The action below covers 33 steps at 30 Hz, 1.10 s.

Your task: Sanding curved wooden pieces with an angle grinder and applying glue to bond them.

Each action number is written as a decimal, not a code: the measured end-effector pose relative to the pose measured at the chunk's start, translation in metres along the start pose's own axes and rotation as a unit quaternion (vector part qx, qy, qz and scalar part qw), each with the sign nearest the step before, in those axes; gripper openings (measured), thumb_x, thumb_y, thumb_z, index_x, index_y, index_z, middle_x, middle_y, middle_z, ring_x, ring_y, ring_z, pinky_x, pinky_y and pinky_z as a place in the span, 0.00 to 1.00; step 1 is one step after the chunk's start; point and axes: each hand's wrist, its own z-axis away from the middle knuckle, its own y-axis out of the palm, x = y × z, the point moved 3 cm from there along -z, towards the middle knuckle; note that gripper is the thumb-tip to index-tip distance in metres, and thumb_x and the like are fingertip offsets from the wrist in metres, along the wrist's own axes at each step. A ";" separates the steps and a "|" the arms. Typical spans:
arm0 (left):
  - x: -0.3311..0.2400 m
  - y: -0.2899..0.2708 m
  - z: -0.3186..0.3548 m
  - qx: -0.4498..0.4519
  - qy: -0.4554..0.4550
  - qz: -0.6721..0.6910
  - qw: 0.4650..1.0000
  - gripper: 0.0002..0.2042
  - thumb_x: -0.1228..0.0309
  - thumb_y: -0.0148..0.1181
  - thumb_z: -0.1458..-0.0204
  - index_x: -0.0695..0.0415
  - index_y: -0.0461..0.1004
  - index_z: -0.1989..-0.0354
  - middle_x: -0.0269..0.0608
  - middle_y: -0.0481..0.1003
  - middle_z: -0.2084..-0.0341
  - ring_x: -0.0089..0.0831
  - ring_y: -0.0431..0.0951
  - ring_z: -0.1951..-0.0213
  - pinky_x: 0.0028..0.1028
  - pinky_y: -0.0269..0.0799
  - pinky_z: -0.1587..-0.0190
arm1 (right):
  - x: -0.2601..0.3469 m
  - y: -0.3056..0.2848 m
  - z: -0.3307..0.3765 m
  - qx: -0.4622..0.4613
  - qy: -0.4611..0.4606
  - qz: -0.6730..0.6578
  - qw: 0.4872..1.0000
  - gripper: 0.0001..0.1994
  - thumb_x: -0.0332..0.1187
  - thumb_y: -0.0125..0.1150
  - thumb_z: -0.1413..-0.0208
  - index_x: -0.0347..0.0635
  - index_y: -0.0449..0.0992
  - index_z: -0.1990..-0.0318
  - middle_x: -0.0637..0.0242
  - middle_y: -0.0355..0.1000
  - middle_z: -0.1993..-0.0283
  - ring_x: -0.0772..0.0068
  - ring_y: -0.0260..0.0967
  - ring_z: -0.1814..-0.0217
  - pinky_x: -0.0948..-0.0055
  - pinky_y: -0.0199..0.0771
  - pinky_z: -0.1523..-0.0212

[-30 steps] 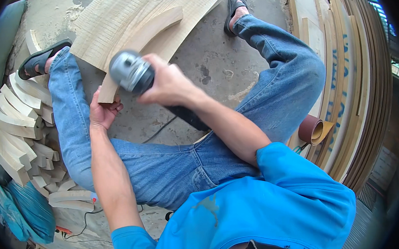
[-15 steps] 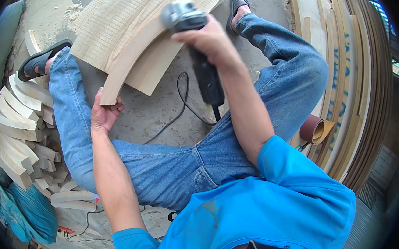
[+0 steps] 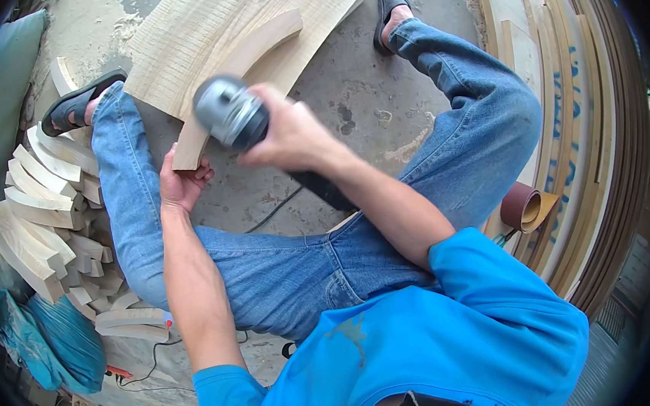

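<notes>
My left hand (image 3: 178, 185) is closed around the near end of a curved wooden piece (image 3: 270, 35). That piece lies on a wide pale board (image 3: 165, 59) between my feet. An angle grinder (image 3: 220, 108) is in my right hand (image 3: 293, 133), its fingers wrapped around the tool just behind the head. The grinder's round head is over the near half of the curved piece, close to my left hand; motion smears it. Whether its disc touches the wood cannot be told. The grinder's black body runs back under my right forearm.
Many curved wooden pieces (image 3: 43, 214) are piled beside my left leg, near a teal plastic bag (image 3: 69, 341). A black cord (image 3: 276, 208) crosses the concrete floor. Long boards (image 3: 572, 138) lie along the right, with a brown sandpaper roll (image 3: 520, 207) by my right thigh.
The grinder in my right hand has swept left and nearer, from the curved piece's far part down toward its near end. My left hand keeps its hold on that end.
</notes>
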 end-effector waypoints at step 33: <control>-0.011 0.072 0.022 -0.225 0.401 -0.714 0.528 0.31 0.50 0.76 0.70 0.55 0.77 0.58 0.48 0.77 0.60 0.48 0.77 0.55 0.45 0.75 0.53 | -0.063 -0.135 -0.038 -0.004 -0.024 -0.406 0.914 0.16 0.41 0.60 0.37 0.39 0.76 0.50 0.65 0.76 0.59 0.70 0.73 0.55 0.66 0.73 0.50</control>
